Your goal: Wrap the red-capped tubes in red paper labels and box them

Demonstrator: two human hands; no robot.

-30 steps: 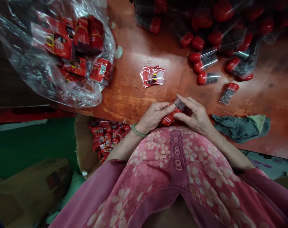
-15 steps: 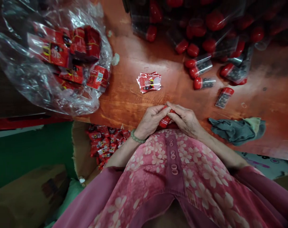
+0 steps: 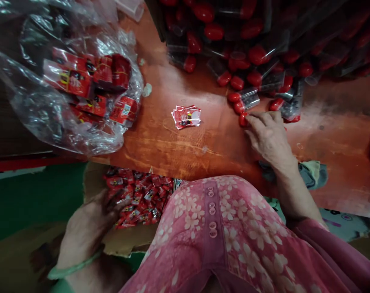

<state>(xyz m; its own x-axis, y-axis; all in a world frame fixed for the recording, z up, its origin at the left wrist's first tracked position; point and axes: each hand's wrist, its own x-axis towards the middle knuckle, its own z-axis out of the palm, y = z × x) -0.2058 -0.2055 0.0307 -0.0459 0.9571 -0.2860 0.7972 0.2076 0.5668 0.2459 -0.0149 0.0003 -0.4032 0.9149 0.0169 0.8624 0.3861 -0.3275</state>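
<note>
We are reaching our right hand (image 3: 269, 132) across the surface (image 3: 179, 142), its fingertips touching a red-capped tube (image 3: 243, 119) at the near edge of the tube pile (image 3: 252, 57); whether it is gripping, we cannot tell. Our left hand (image 3: 87, 228) is hanging blurred over the carton of red packets (image 3: 139, 195) below the surface's near edge, its grip unclear. A small stack of labels (image 3: 186, 116) is lying mid-surface

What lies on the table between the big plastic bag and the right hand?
In the head view, a small stack of red sleeves lies alone on the table between the plastic bag and the right hand.
</note>
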